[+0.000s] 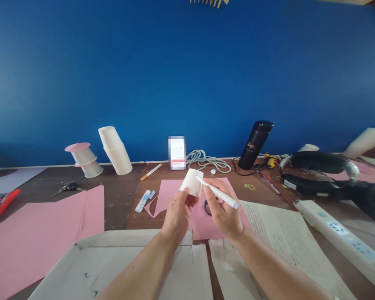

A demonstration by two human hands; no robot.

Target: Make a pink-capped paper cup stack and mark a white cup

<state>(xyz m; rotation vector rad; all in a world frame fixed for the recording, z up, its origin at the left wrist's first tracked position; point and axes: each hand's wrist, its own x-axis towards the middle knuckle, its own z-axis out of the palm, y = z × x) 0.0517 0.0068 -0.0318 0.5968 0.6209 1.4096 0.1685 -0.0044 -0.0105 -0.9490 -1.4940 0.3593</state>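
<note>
Setting: blue wall behind a brown surface strewn with craft supplies. Far left: red-handled item, partly out of view; scissors; large pink paper sheets. Rear left: two inverted paper cups with a pink disc on top; leaning stack of white paper cups. Near edge: flattened cardboard. Centre: orange-tipped pen; glue stick; smaller pink sheet, beneath the hands. Left hand: grip closed on a white paper cup, held tilted above the pink sheet. Right hand: grip closed on a white marker, its tip touching the cup. Behind: coiled white cable. Right: black flask, leaning; printed paper; black headset; white power strip.
</note>
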